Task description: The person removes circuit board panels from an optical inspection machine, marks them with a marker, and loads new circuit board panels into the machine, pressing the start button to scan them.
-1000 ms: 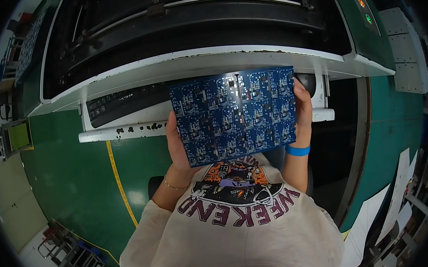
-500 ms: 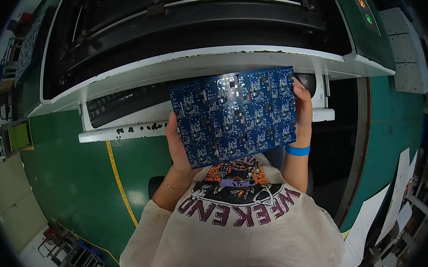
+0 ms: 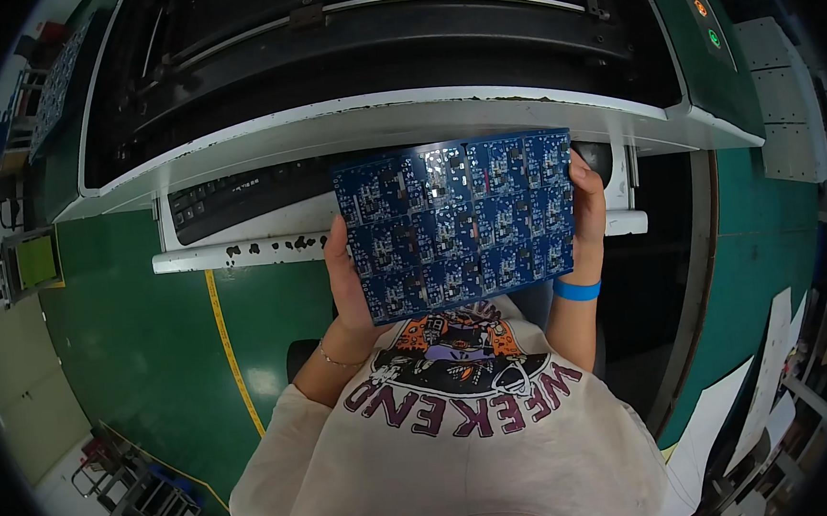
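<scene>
A blue circuit board panel [image 3: 459,226], covered with rows of small components, is held up in front of my chest, slightly tilted. My left hand [image 3: 345,282] grips its left edge, the thumb lying along the side and the other fingers hidden behind it. On the opposite edge, my right hand [image 3: 587,212] holds the panel near its upper right corner, a blue band around that wrist. Behind the panel is a white keyboard shelf [image 3: 193,261], partly covered by it. A black keyboard [image 3: 237,201] shows to the panel's left.
A machine with a black interior [image 3: 371,55] and white front edge stands ahead. Lit red, orange and green buttons [image 3: 700,8] are at its upper right. A dark mouse [image 3: 595,156] sits beside my right hand. White sheets [image 3: 708,420] lean at the lower right.
The panel's tilt has changed slightly, moving the bright reflection on its surface leftward. Both hands keep their hold and have barely shifted.
</scene>
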A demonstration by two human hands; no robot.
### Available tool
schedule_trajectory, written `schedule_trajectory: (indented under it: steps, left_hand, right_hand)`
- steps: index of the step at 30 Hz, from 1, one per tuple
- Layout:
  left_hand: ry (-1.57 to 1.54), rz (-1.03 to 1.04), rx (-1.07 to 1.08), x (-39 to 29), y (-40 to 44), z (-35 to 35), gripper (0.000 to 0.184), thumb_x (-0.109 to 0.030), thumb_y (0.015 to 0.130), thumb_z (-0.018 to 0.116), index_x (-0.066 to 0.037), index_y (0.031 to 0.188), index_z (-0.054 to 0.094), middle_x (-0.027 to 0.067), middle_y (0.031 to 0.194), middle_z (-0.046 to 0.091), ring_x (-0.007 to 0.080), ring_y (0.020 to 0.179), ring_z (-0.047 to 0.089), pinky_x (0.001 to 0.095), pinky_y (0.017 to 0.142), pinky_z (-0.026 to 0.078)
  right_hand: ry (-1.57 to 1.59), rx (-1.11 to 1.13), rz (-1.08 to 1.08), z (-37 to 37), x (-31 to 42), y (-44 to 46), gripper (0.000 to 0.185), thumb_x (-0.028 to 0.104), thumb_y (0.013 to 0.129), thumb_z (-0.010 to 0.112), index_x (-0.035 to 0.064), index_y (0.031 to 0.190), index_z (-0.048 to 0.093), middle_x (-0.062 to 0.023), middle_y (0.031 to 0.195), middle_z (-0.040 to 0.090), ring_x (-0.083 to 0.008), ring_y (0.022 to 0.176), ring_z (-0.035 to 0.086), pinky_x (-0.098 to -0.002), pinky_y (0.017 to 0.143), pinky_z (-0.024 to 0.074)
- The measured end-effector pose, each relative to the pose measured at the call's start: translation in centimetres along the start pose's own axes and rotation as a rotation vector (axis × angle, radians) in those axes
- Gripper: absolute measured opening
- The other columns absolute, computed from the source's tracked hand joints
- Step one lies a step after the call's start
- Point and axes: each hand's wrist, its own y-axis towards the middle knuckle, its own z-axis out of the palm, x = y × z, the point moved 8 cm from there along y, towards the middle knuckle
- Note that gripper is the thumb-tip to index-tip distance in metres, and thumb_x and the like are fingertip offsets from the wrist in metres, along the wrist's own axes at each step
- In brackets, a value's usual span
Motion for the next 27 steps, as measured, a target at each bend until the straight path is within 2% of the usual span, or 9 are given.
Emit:
schedule_trajectory:
  steps: [27]
  left_hand:
    - [-0.016,-0.035,0.019,0.24,0.02,-0.11,0.055,-0.052,0.100,0.036,-0.011,0.132,0.053,0.0119,0.127,0.061,0.0254,0.107,0.064,0.0409,0.088,0.055]
  right_hand:
    - [0.020,-0.002,0.010,0.04,-0.05,-0.02,0.037,0.023,0.088,0.058,-0.0051,0.112,0.063,-0.0127,0.100,0.071,-0.0169,0.084,0.071,-0.0281,0.075,0.0594]
